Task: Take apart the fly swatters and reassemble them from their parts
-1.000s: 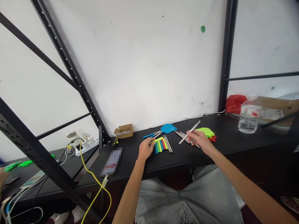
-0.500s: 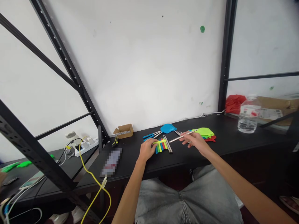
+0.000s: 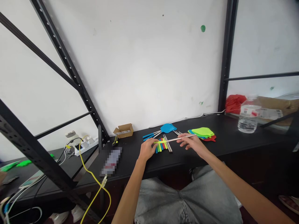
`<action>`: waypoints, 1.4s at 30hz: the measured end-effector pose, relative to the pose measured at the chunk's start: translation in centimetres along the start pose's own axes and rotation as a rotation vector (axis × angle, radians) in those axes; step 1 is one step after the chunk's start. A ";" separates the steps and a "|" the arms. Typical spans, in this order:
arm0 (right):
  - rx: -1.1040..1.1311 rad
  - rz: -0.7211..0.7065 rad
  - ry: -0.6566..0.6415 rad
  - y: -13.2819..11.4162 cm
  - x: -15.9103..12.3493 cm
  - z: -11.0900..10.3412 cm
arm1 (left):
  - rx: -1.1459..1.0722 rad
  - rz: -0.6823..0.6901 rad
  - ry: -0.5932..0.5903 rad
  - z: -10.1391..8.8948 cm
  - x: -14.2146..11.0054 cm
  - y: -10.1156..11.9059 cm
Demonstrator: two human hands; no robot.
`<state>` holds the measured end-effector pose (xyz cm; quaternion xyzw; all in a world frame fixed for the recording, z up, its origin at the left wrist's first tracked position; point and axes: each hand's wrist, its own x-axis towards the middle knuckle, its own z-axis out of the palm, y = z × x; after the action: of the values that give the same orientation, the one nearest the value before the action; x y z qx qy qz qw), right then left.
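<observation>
My left hand (image 3: 147, 148) is closed on a yellow plastic handle (image 3: 161, 142), held level above the table. My right hand (image 3: 192, 143) pinches a thin silver metal rod (image 3: 175, 140), whose left tip meets the handle's right end; I cannot tell how far it goes in. Under the left hand lies a row of coloured handles (image 3: 160, 148) in blue, green, red and yellow. Loose metal rods (image 3: 168, 145) lie right of the row. Behind are blue fly swatter heads (image 3: 168, 128) and several blue-handled rods (image 3: 151, 136). Yellow, blue, green and red heads (image 3: 203, 132) lie stacked beyond my right hand.
On the black table (image 3: 137, 161) stand a small open cardboard box (image 3: 123, 131), a yellow-black cutter (image 3: 115, 142) and a blurred-out phone (image 3: 112, 161) on a yellow cable (image 3: 90, 173). A water bottle (image 3: 249, 116) stands at the right. Black rack posts (image 3: 225, 59) frame both sides.
My right hand has moved slightly left, bringing the metal rod's tip from apart to the end of the yellow handle. My left hand stays nearly where it was.
</observation>
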<state>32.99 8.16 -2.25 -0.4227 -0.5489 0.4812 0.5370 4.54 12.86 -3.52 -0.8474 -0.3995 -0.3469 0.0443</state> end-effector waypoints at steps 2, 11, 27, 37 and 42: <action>-0.004 0.008 0.002 -0.2 -0.1 0.2 | 0.002 0.001 -0.003 0.0 0.0 0.0; 0.000 -0.005 -0.020 -0.2 -0.4 0.4 | -0.013 -0.020 -0.017 -0.1 0.0 0.1; 0.035 0.015 -0.011 -0.1 -0.5 0.4 | 0.025 -0.034 0.004 -0.2 0.1 0.0; 0.158 -0.001 0.121 0.0 0.1 0.1 | 0.049 -0.078 0.044 -0.1 0.1 -0.2; 0.186 0.022 0.127 -0.4 -0.1 0.1 | 0.052 -0.079 0.050 -0.2 0.1 -0.1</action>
<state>32.95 8.04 -1.86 -0.4067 -0.4622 0.5082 0.6023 4.38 12.93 -3.37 -0.8206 -0.4404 -0.3588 0.0624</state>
